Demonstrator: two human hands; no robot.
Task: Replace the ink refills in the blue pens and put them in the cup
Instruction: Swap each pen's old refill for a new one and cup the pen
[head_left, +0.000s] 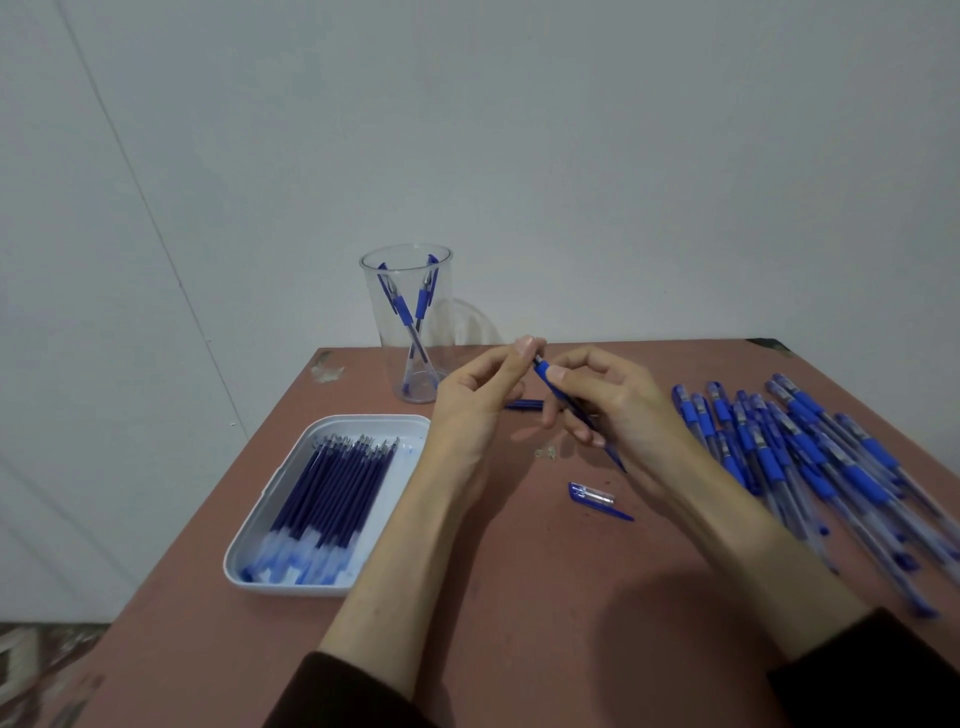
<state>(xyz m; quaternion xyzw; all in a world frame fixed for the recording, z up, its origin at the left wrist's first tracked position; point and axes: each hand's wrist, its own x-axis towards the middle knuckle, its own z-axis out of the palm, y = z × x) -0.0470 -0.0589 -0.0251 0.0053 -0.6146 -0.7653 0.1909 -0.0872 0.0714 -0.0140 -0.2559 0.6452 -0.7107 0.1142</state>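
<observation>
Holding an uncapped pen (561, 400), the right grip (618, 410) is closed around its barrel; the left grip (478, 400) pinches the tip. Beyond, two finished pens stand in the cup (410, 332); a large pile (810, 457) lies rightward, refills (322, 499) leftward.

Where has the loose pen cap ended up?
In the head view the pen cap lies flat on the table, just below the right hand, between the white tray and the pile of pens.

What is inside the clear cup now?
The clear cup holds two blue pens, crossed, tips up. Nothing else shows through its wall; nothing there is covered.
</observation>
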